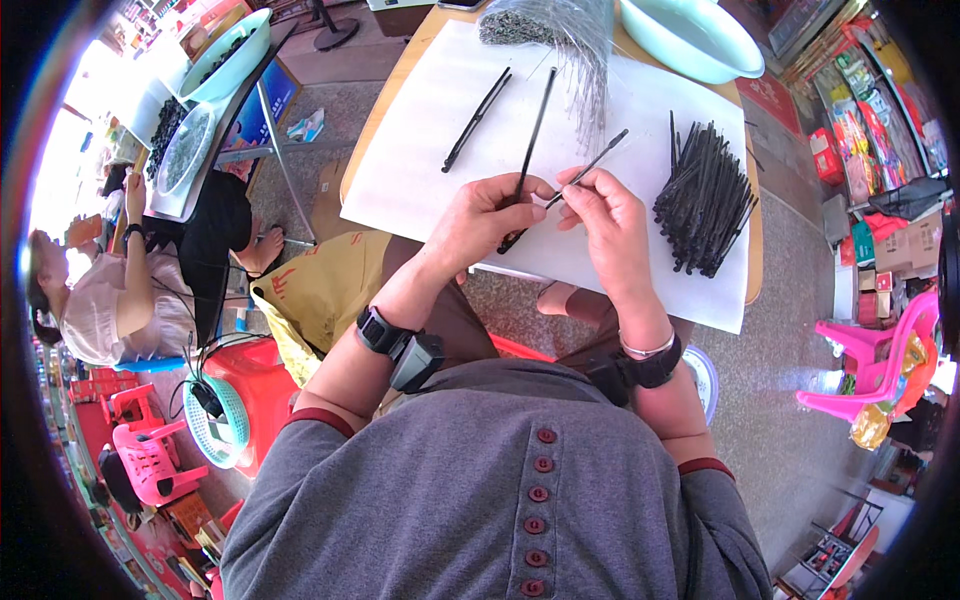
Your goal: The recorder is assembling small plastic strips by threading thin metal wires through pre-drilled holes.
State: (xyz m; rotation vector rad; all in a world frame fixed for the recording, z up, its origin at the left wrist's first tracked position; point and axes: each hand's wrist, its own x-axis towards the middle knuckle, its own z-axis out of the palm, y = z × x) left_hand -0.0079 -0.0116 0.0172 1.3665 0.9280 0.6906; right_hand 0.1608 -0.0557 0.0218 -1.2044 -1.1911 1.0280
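The left black rod [538, 125] and right black rod [613, 144] are held above the near edge of the bench [424, 45]. The left hand [492, 212] grips the left black rod between thumb and fingers, its upper end toward the far edge. The right hand [605, 210] pinches the right black rod at a slant, 1 end near the left fingertips; contact there cannot be determined. On the white sheet [420, 150], 1 rod pile [705, 205] lies along the right edge and 1 small rod group [478, 120] toward the left edge. Thin strands [590, 60] lie at the far edge; a pale green basin [690, 40] occupies the far right corner.
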